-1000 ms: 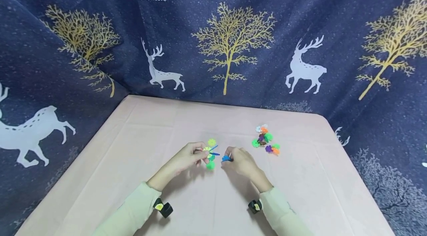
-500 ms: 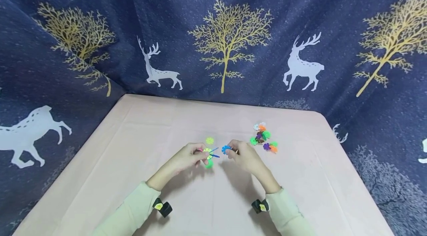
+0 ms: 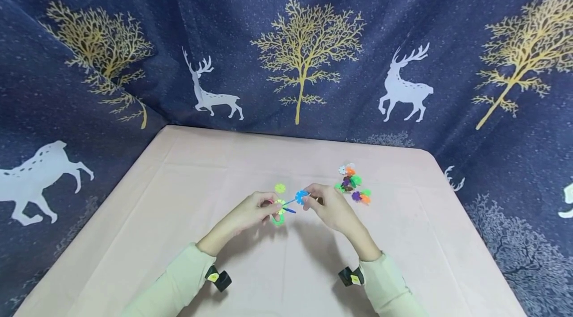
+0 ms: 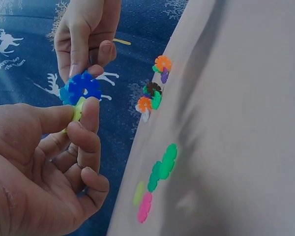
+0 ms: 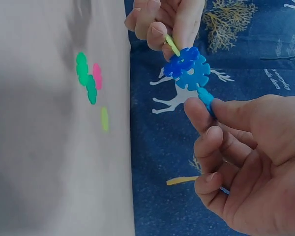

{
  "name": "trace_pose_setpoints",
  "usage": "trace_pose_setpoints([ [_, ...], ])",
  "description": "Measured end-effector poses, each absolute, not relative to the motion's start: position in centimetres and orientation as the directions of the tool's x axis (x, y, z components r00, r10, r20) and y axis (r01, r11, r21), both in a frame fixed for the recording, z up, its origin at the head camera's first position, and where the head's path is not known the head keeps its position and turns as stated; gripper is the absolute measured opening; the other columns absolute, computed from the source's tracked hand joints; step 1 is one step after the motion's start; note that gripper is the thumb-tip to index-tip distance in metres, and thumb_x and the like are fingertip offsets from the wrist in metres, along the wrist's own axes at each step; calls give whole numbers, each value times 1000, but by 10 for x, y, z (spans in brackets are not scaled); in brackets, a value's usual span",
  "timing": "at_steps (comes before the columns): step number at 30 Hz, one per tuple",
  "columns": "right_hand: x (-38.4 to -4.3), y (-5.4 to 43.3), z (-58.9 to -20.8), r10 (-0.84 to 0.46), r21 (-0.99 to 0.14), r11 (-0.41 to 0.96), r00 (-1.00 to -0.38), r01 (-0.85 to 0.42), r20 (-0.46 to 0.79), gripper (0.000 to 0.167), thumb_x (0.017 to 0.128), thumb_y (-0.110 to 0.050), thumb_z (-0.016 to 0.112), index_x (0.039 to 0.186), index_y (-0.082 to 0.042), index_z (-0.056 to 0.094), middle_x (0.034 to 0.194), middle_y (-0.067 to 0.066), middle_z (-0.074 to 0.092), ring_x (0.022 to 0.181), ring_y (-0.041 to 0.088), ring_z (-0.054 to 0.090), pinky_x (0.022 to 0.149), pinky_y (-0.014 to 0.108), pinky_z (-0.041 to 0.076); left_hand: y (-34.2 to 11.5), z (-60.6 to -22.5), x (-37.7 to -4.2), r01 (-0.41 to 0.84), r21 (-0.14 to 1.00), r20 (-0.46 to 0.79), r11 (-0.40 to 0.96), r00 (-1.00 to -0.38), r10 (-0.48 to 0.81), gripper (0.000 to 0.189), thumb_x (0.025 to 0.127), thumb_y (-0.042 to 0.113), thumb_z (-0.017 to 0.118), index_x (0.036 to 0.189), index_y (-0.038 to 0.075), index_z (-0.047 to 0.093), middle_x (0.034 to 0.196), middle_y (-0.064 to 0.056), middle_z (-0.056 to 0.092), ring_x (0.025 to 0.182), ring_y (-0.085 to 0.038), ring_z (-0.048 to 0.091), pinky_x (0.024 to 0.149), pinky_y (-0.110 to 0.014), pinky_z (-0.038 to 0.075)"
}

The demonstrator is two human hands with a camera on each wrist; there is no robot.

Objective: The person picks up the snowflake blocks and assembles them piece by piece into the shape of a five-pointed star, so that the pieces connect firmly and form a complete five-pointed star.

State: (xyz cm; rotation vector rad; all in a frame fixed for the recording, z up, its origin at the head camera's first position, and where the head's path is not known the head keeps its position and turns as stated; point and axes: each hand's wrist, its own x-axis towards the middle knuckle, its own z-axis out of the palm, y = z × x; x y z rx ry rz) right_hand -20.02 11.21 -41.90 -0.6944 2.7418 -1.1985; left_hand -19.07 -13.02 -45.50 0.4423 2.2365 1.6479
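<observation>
– Pinching a lime disc [image 4: 77, 113], the fingers of your left hand [image 4: 45, 168] leave a dark blue disc [image 4: 80, 85] and a mid-blue disc [image 5: 198, 75], joined to its edge, jutting just past their tips.
– And the fingers of your right hand [image 5: 258, 147]?
– They pinch a light blue disc [image 5: 206, 99], its edge against the mid-blue one.
– Farther out?
– On the surface [image 3: 228, 172] below your left fingers lie two green discs [image 4: 168, 161], a pink disc [image 4: 145, 207] and a loose lime disc [image 4: 138, 193]; well beyond your right fingers, scattered mixed-colour discs [image 3: 355, 180], then a deer-printed cloth [image 3: 250, 18].
</observation>
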Motion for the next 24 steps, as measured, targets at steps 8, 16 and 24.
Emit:
trace_pose_setpoints([
  [8, -197, 112, -416, -427, -720, 597, -900, -354, 88, 12, 100, -17, 61, 106, -13, 71, 76, -4, 73, 68, 13, 59, 61, 29, 46, -124, -451, -188, 70, 948, -69, 310, -907, 415, 17, 101, 17, 60, 91, 4, 63, 75, -6, 68, 57, -12, 49, 55, -21, 39],
  [16, -200, 118, -417, -458, -711, 583, -882, -392, 110, 13, 101, -14, 60, 92, -16, 68, 68, -8, 64, 52, 7, 40, 52, 24, 36, -113, -445, -190, 177, 916, 19, 360, -915, 402, 14, 100, 15, 62, 89, 7, 66, 73, -7, 68, 54, -9, 47, 50, -19, 35],
  [24, -202, 123, -416, -478, -707, 586, -873, -396, 93, 12, 101, -15, 59, 94, -17, 69, 69, -12, 64, 51, 7, 36, 51, 24, 35, -108, -443, -191, 230, 882, 32, 412, -900, 434, 14, 101, 15, 61, 89, 11, 67, 71, 0, 67, 53, -9, 46, 50, -21, 37],
])
